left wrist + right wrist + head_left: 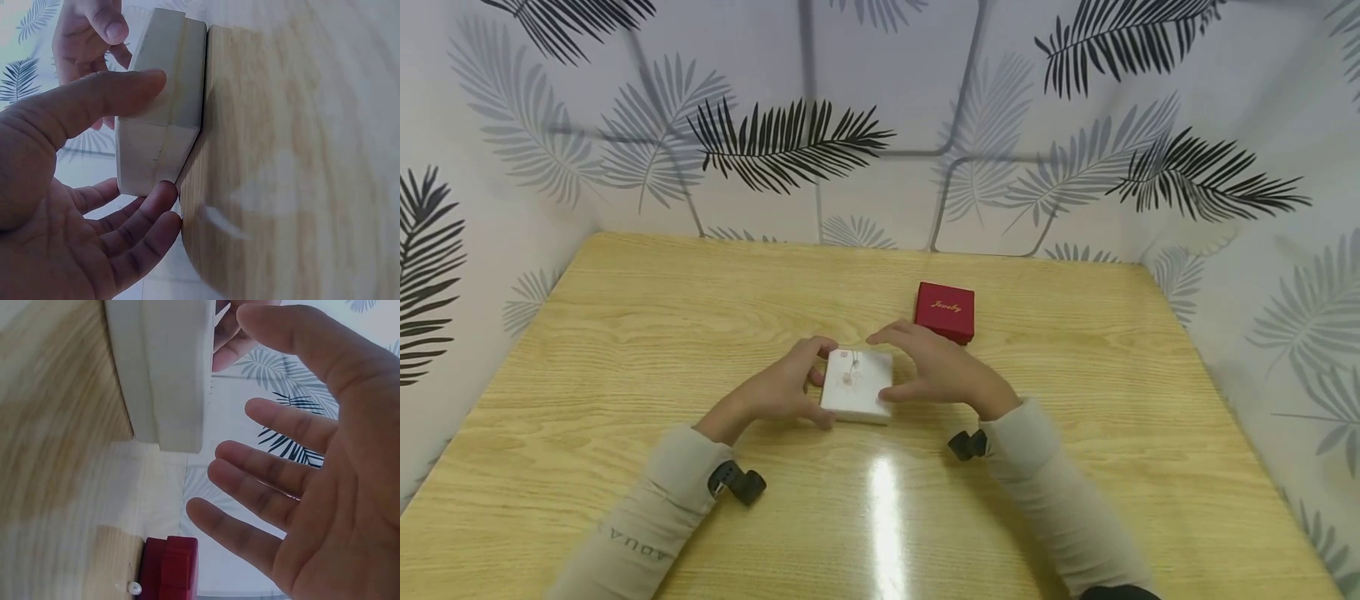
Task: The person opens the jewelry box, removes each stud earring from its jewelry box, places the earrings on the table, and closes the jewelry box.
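Observation:
A small white box (pixel 867 385) with a faint printed design on its top lies on the wooden table. My left hand (pixel 785 385) holds it from the left. In the left wrist view the thumb (pixel 134 90) presses one side wall, while the fingertips (pixel 164 194) curl at the adjoining wall. A seam between lid and base runs along the white box (pixel 159 134). My right hand (pixel 942 371) hovers at the box's right side with fingers spread. The right wrist view shows a gap between these fingers (pixel 262 462) and the white box (pixel 178 381).
Behind my right hand sits a red box (pixel 945 310) with gold "Jewelry" lettering. A small white pearl-like bead (pixel 134 588) shows beside it in the right wrist view. Leaf-patterned walls border the wooden table (pixel 700 292) at the back and sides.

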A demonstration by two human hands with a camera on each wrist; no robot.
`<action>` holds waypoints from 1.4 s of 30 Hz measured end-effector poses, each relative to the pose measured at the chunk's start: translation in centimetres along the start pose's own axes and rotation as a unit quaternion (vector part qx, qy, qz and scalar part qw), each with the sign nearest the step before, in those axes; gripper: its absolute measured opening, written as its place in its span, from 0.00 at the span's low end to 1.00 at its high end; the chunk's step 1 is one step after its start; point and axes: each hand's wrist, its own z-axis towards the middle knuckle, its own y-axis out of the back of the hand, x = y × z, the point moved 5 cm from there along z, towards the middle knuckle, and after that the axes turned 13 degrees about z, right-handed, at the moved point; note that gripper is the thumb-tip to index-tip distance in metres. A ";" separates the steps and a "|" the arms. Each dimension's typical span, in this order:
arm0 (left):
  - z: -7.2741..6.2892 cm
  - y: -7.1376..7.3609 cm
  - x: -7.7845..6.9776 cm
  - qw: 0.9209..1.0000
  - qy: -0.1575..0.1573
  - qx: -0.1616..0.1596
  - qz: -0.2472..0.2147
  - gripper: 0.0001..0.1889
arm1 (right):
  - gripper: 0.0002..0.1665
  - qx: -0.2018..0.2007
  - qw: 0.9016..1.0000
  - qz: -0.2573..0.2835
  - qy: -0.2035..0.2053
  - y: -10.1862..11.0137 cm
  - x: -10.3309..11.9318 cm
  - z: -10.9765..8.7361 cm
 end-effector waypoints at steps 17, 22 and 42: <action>-0.3 -1.1 -0.7 1.000 -0.010 -0.003 -0.019 0.52 | 0.41 -0.005 1.000 -0.012 -0.005 -1.6 0.0 -0.2; -0.6 -1.3 -0.8 0.999 -0.001 -0.004 -0.034 0.53 | 0.46 -0.006 1.000 -0.013 -0.006 -1.9 0.4 -0.4; -0.7 -1.8 0.0 1.000 0.004 0.004 -0.014 0.56 | 0.51 0.009 1.000 -0.025 -0.009 -3.0 0.9 -0.3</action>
